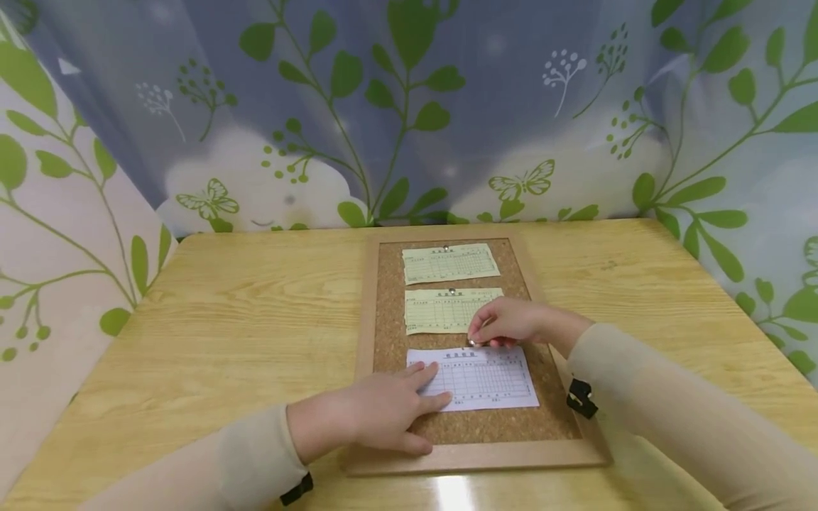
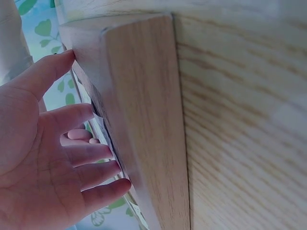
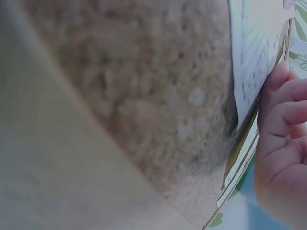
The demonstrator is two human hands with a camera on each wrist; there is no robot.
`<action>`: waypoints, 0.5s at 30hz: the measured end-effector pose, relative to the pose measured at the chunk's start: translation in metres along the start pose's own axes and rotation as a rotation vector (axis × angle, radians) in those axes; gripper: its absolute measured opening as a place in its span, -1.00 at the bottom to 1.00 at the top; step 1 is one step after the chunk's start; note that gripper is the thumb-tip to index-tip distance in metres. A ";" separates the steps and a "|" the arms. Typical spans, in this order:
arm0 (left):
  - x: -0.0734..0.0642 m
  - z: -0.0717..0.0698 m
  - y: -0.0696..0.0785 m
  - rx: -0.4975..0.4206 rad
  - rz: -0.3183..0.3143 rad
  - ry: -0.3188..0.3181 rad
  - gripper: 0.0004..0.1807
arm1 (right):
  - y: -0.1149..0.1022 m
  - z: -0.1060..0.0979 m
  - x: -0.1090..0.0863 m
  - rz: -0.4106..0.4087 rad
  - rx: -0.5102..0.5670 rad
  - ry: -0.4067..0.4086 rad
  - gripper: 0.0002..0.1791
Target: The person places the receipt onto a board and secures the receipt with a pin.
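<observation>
A white printed slip (image 1: 492,383) lies on the lower part of a wood-framed cork board (image 1: 498,429). My left hand (image 1: 390,411) rests with spread fingers on the slip's left side, the thumb lower down on the cork. In the left wrist view the fingers (image 2: 98,194) of that hand reach over the board's wooden frame (image 2: 144,96). At the slip's top edge, my right hand (image 1: 511,321) pinches a silver thumbtack (image 1: 473,343) between thumb and forefinger. The right wrist view shows the curled right hand (image 3: 283,148) beside the white slip (image 3: 252,52), its fingertips hidden.
Two yellow printed slips hang above the white one, an upper slip (image 1: 450,265) and a middle slip (image 1: 434,311), each under a silver tack at its top. The board lies on a wooden table (image 1: 255,319). A leaf-patterned curtain (image 1: 447,163) stands behind.
</observation>
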State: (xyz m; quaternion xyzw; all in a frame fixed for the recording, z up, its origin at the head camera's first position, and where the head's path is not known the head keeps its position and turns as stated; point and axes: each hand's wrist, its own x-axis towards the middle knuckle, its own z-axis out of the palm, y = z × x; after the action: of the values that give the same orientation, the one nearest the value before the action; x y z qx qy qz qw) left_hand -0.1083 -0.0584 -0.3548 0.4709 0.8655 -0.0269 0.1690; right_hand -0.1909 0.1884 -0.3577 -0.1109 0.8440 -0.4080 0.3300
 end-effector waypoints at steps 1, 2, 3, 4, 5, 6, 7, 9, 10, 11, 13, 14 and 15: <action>0.000 0.000 0.000 0.000 0.000 -0.002 -0.28 | -0.001 0.000 0.000 -0.001 -0.006 0.004 -0.87; 0.000 -0.001 0.000 0.001 0.000 -0.004 -0.28 | -0.001 0.000 0.000 0.002 -0.014 0.008 -0.88; 0.000 -0.001 0.000 0.001 0.001 -0.005 -0.28 | -0.002 0.001 0.001 0.006 -0.020 0.013 -0.88; 0.000 -0.001 0.000 0.002 0.002 -0.005 -0.27 | -0.002 0.001 0.001 0.009 -0.028 0.018 -0.88; 0.000 -0.001 0.000 0.001 0.002 -0.004 -0.27 | -0.003 0.001 0.001 0.007 -0.041 0.025 -0.89; 0.000 -0.002 0.000 0.000 0.002 -0.003 -0.27 | -0.004 0.002 0.001 0.011 -0.051 0.035 -0.90; 0.000 -0.002 0.000 -0.001 0.001 -0.002 -0.27 | -0.006 0.003 0.001 0.010 -0.064 0.042 -0.90; 0.000 -0.003 0.000 -0.003 -0.001 -0.002 -0.27 | -0.008 0.005 0.002 -0.004 -0.096 0.047 -0.90; 0.000 -0.003 0.000 -0.005 -0.002 -0.003 -0.28 | -0.010 0.006 0.002 -0.012 -0.111 0.047 -0.90; -0.001 -0.003 0.000 -0.006 -0.003 -0.004 -0.28 | -0.011 0.007 0.001 -0.017 -0.123 0.048 -0.90; -0.001 -0.004 0.000 -0.008 -0.002 -0.007 -0.28 | -0.014 0.009 0.001 -0.020 -0.139 0.050 -0.91; -0.001 -0.004 0.000 -0.009 -0.002 -0.007 -0.28 | -0.015 0.010 0.001 -0.023 -0.146 0.052 -0.91; -0.001 -0.003 0.000 -0.009 -0.001 -0.007 -0.28 | -0.016 0.011 0.000 -0.024 -0.155 0.055 -0.91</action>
State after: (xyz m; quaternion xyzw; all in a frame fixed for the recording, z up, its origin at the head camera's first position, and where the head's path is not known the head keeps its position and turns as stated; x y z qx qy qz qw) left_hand -0.1087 -0.0580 -0.3513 0.4694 0.8653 -0.0246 0.1741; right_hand -0.1857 0.1715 -0.3507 -0.1350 0.8804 -0.3484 0.2919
